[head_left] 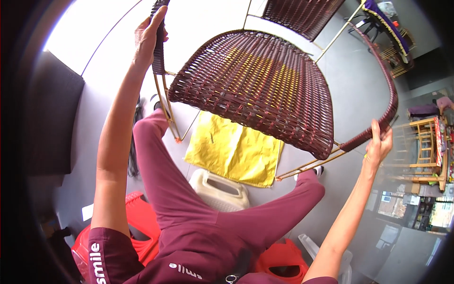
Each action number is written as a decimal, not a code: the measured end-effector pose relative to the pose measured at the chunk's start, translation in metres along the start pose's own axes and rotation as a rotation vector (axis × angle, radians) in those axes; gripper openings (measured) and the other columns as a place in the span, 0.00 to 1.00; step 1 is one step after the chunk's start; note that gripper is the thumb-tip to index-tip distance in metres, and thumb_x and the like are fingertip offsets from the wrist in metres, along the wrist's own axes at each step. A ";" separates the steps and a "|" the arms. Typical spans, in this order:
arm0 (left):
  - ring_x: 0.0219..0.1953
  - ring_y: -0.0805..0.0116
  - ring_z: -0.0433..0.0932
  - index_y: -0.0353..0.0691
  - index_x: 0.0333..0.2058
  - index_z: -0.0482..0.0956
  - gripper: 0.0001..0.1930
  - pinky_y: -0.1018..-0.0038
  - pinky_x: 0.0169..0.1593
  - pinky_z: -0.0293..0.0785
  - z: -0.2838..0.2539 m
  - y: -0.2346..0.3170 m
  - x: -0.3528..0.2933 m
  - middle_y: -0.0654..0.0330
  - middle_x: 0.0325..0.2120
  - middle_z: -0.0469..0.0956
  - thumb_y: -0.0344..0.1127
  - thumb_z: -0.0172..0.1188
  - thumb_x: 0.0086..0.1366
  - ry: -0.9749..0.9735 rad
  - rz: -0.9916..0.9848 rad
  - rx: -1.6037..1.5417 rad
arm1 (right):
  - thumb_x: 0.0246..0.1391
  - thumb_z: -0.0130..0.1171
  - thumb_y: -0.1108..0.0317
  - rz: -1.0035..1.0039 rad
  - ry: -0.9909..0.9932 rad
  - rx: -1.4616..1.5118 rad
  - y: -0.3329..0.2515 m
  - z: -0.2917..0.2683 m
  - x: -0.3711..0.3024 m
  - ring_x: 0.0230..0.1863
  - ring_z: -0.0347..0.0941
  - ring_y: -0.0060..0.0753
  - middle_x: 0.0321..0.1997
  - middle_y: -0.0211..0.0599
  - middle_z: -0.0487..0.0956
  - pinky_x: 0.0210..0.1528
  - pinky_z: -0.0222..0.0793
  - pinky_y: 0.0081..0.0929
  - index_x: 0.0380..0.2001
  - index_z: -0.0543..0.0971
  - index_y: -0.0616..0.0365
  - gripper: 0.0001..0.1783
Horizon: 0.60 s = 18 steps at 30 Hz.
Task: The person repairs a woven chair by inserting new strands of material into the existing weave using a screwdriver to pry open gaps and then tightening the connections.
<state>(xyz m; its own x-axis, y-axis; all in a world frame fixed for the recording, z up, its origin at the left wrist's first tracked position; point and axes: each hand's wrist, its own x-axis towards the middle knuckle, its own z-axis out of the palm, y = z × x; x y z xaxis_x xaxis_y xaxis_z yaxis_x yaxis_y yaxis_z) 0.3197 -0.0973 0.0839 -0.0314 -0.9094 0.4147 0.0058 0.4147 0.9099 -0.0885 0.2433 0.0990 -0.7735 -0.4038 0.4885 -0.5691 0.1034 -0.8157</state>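
A dark brown woven chair (pixel 255 90) is held up in front of me, its seat above the floor and its slim gold-coloured metal legs pointing down towards me. My left hand (pixel 150 38) is closed round the wrapped armrest at the upper left. On the other side, my right hand (pixel 379 142) grips the lower end of the curved right armrest (pixel 393 94). The chair's woven backrest (pixel 302 16) shows at the top, partly cut off. Beneath the seat, a yellow plastic sheet (pixel 231 146) lies on the grey floor between my feet.
A beige plastic stool (pixel 220 189) stands between my legs. I sit on something red and plastic (pixel 144 213). A dark box-like block (pixel 52 113) stands at the left. At the right are wooden frames (pixel 425 146), and farther back a table with a purple cloth (pixel 385 23).
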 end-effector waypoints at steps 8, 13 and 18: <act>0.16 0.82 0.68 0.44 0.21 0.70 0.23 0.82 0.22 0.69 0.024 0.051 -0.017 0.68 0.14 0.68 0.58 0.60 0.54 -0.090 0.063 -0.038 | 0.47 0.63 0.60 -0.082 0.036 -0.073 -0.004 -0.003 0.008 0.25 0.63 0.20 0.22 0.25 0.70 0.32 0.62 0.21 0.21 0.72 0.60 0.15; 0.16 0.82 0.68 0.44 0.21 0.70 0.23 0.82 0.22 0.69 0.017 0.053 -0.020 0.68 0.14 0.68 0.59 0.60 0.54 -0.102 0.089 -0.005 | 0.45 0.62 0.55 -0.074 0.012 -0.186 0.005 0.000 0.017 0.27 0.63 0.26 0.22 0.31 0.70 0.36 0.62 0.26 0.20 0.70 0.61 0.20; 0.16 0.82 0.68 0.43 0.21 0.70 0.23 0.82 0.22 0.68 0.015 0.050 -0.030 0.68 0.14 0.68 0.59 0.59 0.54 -0.138 0.062 0.041 | 0.43 0.64 0.50 -0.095 0.021 -0.310 0.028 -0.006 0.045 0.25 0.67 0.27 0.23 0.33 0.73 0.30 0.64 0.26 0.22 0.72 0.62 0.23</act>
<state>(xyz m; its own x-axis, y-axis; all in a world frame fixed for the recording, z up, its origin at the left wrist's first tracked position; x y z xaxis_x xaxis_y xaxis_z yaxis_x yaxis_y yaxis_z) 0.3063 -0.0485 0.1167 -0.1692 -0.8702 0.4627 -0.0285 0.4736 0.8803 -0.1408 0.2341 0.0999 -0.7168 -0.4060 0.5668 -0.6942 0.3398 -0.6345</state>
